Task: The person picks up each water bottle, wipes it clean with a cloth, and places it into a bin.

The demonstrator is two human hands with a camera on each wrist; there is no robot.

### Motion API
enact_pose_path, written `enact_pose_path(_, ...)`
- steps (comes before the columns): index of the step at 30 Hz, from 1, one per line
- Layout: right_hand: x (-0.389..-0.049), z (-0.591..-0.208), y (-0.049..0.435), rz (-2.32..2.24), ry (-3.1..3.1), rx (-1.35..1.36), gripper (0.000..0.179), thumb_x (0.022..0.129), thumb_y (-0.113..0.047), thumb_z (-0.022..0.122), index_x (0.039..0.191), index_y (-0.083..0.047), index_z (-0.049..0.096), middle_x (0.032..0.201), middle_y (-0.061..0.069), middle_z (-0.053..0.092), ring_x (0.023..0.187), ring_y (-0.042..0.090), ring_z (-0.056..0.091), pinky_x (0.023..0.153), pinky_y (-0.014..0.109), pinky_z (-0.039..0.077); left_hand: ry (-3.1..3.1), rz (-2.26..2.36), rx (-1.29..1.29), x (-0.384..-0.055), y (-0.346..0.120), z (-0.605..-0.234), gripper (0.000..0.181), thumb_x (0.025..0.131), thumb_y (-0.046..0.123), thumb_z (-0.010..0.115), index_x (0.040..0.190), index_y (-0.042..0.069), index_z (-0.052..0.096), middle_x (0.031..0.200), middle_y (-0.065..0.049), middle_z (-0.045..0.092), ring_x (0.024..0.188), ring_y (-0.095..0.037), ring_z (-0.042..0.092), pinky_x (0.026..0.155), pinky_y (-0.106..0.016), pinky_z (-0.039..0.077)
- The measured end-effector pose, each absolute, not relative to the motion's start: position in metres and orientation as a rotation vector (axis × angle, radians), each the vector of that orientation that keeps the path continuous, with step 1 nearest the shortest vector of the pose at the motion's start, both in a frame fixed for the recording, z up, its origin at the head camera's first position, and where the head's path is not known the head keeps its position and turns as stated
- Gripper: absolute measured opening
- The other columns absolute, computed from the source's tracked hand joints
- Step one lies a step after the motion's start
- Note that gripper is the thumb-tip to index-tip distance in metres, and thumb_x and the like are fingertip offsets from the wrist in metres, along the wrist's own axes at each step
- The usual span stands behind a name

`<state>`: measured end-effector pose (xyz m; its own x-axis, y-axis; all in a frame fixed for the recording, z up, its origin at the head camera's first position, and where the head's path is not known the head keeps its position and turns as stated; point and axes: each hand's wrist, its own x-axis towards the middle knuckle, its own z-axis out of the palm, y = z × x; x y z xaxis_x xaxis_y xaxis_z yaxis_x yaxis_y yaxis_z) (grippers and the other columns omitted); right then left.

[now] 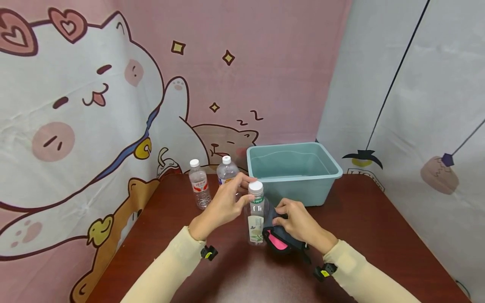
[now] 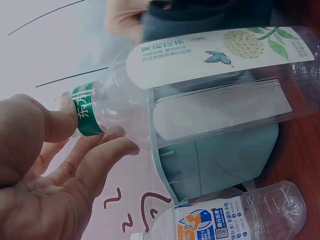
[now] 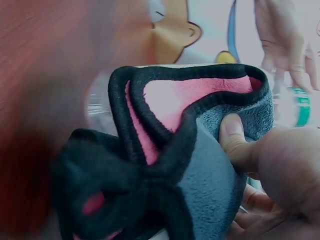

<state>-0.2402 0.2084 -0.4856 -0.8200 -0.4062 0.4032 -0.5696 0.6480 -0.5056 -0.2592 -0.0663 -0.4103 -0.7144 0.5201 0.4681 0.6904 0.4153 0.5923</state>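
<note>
A clear plastic bottle with a white cap, green neck band and pale flower label stands upright on the table. My left hand holds it at the cap and neck, thumb on one side and fingers on the other. In the left wrist view the bottle looks see-through, with no drink showing. My right hand grips a grey-blue plush cloth with pink backing and black edging, right beside the bottle. Folds of the cloth overlap the bottle in the right wrist view, its thumb pressing into the grey side.
Behind my left hand stand a clear bottle with a red-and-white label and a wider bottle with a blue-and-orange label. A pale blue-green plastic tub sits at the back of the brown table. Printed curtains hang behind.
</note>
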Motion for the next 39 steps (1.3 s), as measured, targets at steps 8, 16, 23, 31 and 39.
enact_pose_path(8,-0.245,-0.506,0.208,0.859,-2.721,0.836,0.015,0.096,-0.010,0.097,0.109,-0.005,0.093,0.100,-0.001,0.077,0.091,0.012,0.075,0.076,0.027,0.063,-2.481,-1.159,-1.054,-0.261,-0.065,-0.409,0.049,0.107,0.006,0.085,0.150,0.011,0.062,0.127,-0.012,0.080,0.112,-0.027,0.085,0.099,-0.039,0.073)
enact_pose_path(16,-0.249,-0.522,0.205,0.766,-2.736,0.962,0.014,0.090,-0.003,0.099,0.103,0.000,0.092,0.092,0.003,0.074,0.083,0.009,0.069,0.066,0.025,0.057,-2.494,-1.164,-1.050,-0.260,-0.065,-0.409,0.050,0.107,0.006,0.084,0.151,0.011,0.061,0.128,-0.012,0.079,0.113,-0.028,0.085,0.100,-0.039,0.073)
enact_pose_path(23,-0.251,-0.528,0.203,0.711,-2.714,0.965,0.014,0.085,0.000,0.101,0.094,-0.003,0.090,0.087,0.002,0.072,0.080,0.010,0.069,0.062,0.024,0.055,-2.496,-1.171,-1.053,-0.260,-0.064,-0.409,0.050,0.107,0.006,0.084,0.151,0.010,0.060,0.128,-0.012,0.079,0.114,-0.029,0.085,0.100,-0.041,0.073)
enact_pose_path(31,-0.251,-0.530,0.206,0.804,-2.723,0.958,0.026,0.089,0.002,0.098,0.114,0.006,0.090,0.095,0.009,0.078,0.086,0.015,0.078,0.069,0.025,0.063,-2.481,-1.151,-1.069,-0.261,-0.065,-0.409,0.047,0.108,0.006,0.083,0.149,0.010,0.061,0.124,-0.011,0.079,0.113,-0.027,0.085,0.100,-0.039,0.072)
enact_pose_path(39,-0.250,-0.530,0.208,0.887,-2.738,0.876,0.029,0.091,-0.006,0.099,0.117,0.003,0.090,0.103,0.008,0.082,0.093,0.019,0.079,0.078,0.031,0.068,-2.488,-1.151,-1.060,-0.260,-0.065,-0.409,0.048,0.108,0.007,0.083,0.150,0.010,0.061,0.125,-0.011,0.080,0.113,-0.026,0.085,0.098,-0.037,0.071)
